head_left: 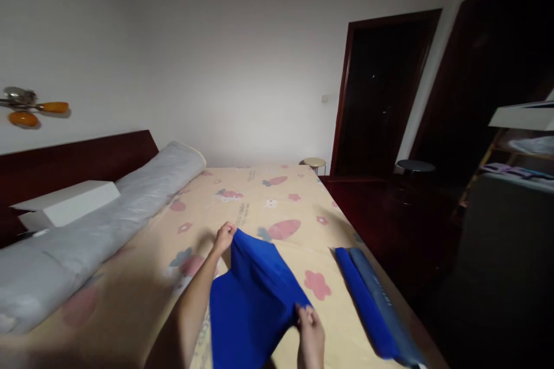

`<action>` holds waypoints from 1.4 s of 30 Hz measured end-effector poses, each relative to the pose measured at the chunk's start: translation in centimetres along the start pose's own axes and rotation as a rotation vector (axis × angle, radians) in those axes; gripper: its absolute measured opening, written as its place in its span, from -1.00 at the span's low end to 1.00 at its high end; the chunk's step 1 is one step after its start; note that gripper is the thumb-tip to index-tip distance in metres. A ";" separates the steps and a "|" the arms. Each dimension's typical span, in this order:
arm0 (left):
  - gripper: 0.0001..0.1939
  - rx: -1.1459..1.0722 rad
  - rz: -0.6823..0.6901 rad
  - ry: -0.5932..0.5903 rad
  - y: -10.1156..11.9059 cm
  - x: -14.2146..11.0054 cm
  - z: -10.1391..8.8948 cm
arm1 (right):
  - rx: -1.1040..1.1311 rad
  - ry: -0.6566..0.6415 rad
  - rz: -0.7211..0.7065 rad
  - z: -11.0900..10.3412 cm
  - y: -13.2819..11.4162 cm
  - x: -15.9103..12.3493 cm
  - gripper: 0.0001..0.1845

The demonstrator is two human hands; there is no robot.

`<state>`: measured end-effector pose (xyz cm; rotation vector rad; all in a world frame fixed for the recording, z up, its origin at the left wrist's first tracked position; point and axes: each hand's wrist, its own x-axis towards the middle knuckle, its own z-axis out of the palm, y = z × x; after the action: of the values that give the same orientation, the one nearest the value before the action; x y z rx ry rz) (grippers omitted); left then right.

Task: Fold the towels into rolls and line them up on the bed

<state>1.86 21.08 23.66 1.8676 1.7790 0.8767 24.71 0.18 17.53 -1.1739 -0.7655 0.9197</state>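
A bright blue piece of cloth (255, 294) is stretched between my two hands above the bed; its lower part runs out of view at the bottom. My left hand (225, 236) is closed on its upper left corner. Lower and to the right, my right hand (310, 323) pinches the right-hand edge. Whether the cloth is a garment I cannot tell. Further right, near the bed's edge, a blue rolled cloth (366, 305) lies alongside a grey-blue rolled cloth (385, 305) with light lettering.
The bed (234, 184) has a cream sheet with pink carrots and flowers. A long grey roll of bedding (142, 202) and a white box (71, 202) lie by the dark headboard (86, 153). Two stools, one pale (314, 162), one dark (415, 166), stand beyond; shelves (489, 167) are right.
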 end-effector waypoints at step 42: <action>-0.74 -0.112 0.328 0.062 15.4 -14.7 -24.2 | -0.714 -0.338 -0.673 -5.9 -34.1 6.7 -0.46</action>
<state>-3.34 2.00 49.18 2.1112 1.4447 1.1362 39.37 -0.49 49.63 -1.2324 -1.7318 0.2617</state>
